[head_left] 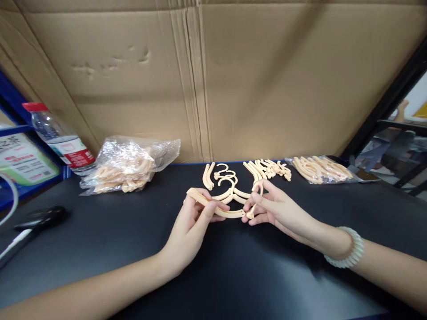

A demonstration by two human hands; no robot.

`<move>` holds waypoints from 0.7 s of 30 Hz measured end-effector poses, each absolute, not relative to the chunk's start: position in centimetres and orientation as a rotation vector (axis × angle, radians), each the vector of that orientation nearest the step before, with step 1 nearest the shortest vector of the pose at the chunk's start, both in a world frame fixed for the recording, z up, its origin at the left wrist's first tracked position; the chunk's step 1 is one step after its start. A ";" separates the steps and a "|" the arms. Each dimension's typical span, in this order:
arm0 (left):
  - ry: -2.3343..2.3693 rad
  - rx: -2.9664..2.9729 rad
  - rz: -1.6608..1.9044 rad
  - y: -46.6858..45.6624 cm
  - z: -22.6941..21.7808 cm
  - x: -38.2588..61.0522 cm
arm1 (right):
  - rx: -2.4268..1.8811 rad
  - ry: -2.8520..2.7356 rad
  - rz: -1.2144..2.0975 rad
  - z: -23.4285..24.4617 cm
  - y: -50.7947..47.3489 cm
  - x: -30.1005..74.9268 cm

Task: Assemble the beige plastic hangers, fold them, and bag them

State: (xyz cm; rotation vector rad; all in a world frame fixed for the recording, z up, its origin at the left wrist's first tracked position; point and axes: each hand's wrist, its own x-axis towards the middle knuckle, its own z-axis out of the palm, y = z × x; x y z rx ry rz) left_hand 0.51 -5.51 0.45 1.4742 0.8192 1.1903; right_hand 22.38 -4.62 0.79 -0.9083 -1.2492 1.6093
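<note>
Between the thumb and fingers of my left hand [190, 226] is a curved cream hanger arm [230, 214], its slotted end pointing right. My right hand [280, 209] pinches a cream hanger hook [252, 210], with its knobbed base down beside the arm's end. Whether the two pieces touch, I cannot tell. Just behind my hands lie joined hangers [232, 194], partly hidden by my fingers. Farther back are loose hanger arms [208, 176], several loose hooks [225, 172], another row of arms [252, 170] and a heap of hooks [278, 169].
A clear bag of cream parts [123, 164] sits at the back left beside a red-capped bottle [63, 138]. Another bag [322, 169] lies at the back right. A black computer mouse [42, 218] is at left. Cardboard [267, 80] walls off the black table's [116, 249] far edge.
</note>
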 end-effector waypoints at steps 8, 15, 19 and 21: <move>0.846 1.498 1.232 -5.5 0.3 0.7 | -0.919 -1.234 1.589 0.5 -4.2 23.0; 0.850 1.551 1.256 -5.5 0.2 0.7 | -0.950 -1.294 1.602 0.3 -3.9 23.0; 0.821 1.587 1.261 -5.5 0.2 0.8 | -0.942 -1.292 1.727 0.4 -4.3 22.7; 0.813 1.596 1.259 -5.5 0.2 0.7 | -0.930 -1.317 1.774 0.4 -4.4 22.8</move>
